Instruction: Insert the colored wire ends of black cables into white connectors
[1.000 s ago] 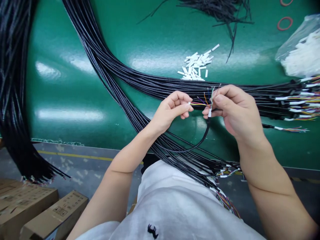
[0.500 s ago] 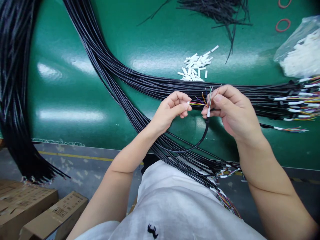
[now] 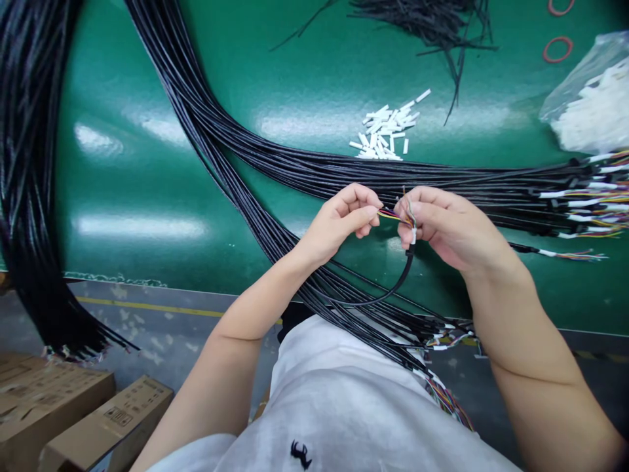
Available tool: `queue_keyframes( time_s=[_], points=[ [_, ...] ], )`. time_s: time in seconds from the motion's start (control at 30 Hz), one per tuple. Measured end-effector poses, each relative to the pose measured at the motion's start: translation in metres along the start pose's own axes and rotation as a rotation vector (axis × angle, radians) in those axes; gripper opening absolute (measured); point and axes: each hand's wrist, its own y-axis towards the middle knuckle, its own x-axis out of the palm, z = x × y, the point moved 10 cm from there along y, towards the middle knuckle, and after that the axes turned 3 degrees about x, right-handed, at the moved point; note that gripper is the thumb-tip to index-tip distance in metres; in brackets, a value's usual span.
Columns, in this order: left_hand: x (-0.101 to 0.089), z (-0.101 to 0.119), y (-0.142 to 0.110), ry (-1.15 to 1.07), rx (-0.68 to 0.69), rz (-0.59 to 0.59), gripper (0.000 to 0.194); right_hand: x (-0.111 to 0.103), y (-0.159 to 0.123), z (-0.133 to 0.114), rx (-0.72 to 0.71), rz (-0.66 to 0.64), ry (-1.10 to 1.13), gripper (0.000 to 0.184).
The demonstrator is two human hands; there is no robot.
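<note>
Between finger and thumb my left hand (image 3: 350, 219) pinches the ends of a few thin coloured wires (image 3: 389, 214), yellow, red and purple among them. Those wires fan out of a black cable (image 3: 403, 275) whose end carries a white sleeve (image 3: 413, 235). At that same end, my right hand (image 3: 439, 223) is closed on other wires of the cable; grey-green and brown tips stick up past its fingers. From there the cable curves down and left into a bundle of black cables (image 3: 275, 246). The fingertips hide part of the wires.
A second cable bundle (image 3: 314, 164) crosses the green table behind my hands. Loose white tubes (image 3: 386, 131) lie beyond it, with black cable ties (image 3: 417, 19) farther back. At right is a clear bag of white pieces (image 3: 592, 98). Cardboard boxes (image 3: 105, 419) stand on the floor.
My right hand and the cable end have shifted slightly down. The wires that stood spread above the sleeve are now mostly gathered at the fingers of both hands.
</note>
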Motion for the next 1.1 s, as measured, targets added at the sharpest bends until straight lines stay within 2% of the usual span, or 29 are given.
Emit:
queue_keyframes(
  time_s=[0.1,0.27,0.37,0.47,0.53,0.63,0.93,1.1],
  points=[
    [0.005,0.002,-0.002,0.070,0.015,-0.018,0.041,0.005,-0.001,0.002,0.037,-0.069,-0.076,0.046],
    [0.016,0.011,-0.004,0.174,0.062,-0.063,0.048,0.005,-0.001,0.000,0.000,-0.076,-0.286,0.052],
    [0.017,0.014,-0.004,0.209,0.086,-0.068,0.048,0.006,-0.002,0.002,-0.015,-0.070,-0.326,0.048],
    [0.011,0.017,-0.003,0.213,0.128,-0.012,0.047,0.006,-0.005,-0.010,-0.167,0.000,-0.362,0.029],
    [0.008,0.018,-0.003,0.210,0.152,0.020,0.047,0.006,-0.011,-0.023,-0.312,0.099,-0.484,0.016],
    [0.009,0.014,-0.004,0.212,0.142,0.004,0.046,0.008,-0.021,-0.036,-0.469,0.255,-0.659,0.015],
    [0.003,0.001,-0.004,0.219,0.051,0.022,0.042,0.010,-0.024,-0.037,-0.500,0.373,-0.726,0.014],
    [0.003,-0.006,-0.002,0.088,0.011,0.010,0.038,0.010,-0.032,-0.042,-0.553,0.419,-0.724,0.015]
  ],
)
